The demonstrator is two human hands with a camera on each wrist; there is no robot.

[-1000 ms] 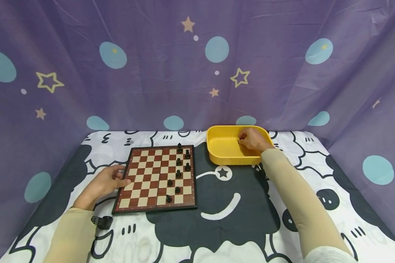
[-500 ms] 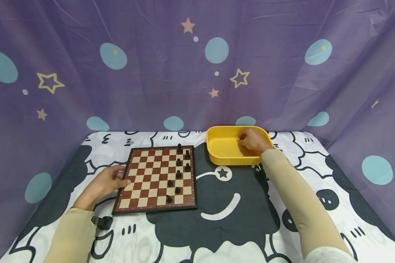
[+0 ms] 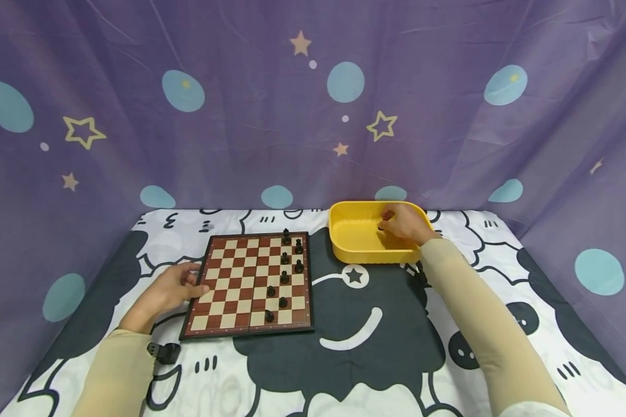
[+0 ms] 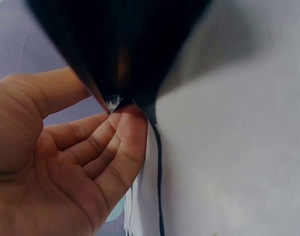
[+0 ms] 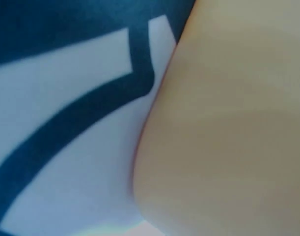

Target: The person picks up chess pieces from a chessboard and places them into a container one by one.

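My left hand [image 3: 173,289] grips the left edge of a red-and-cream chessboard [image 3: 229,284], with the thumb over the top. In the left wrist view the fingers [image 4: 132,135] of that hand bend in under the board's dark edge [image 4: 125,59]. Several black chess pieces [image 3: 284,278] stand on the board's right half. Over at the back right, my right hand [image 3: 404,223] reaches into a yellow plastic tub [image 3: 372,256]. Its thumb and fingertips pinch a small dark chess piece [image 3: 380,228], mostly hidden by the fingers.
A black-and-white cartoon cloth [image 3: 375,370] covers the table. Behind the tub and board hangs a purple curtain [image 3: 250,116] with stars and blue spots. In the right wrist view a blurred tan surface [image 5: 228,128] hides most of the scene beside the cloth.
My right hand has lifted slightly within the tub, and a small dark piece now shows at its fingertips. My left hand keeps its hold on the board.
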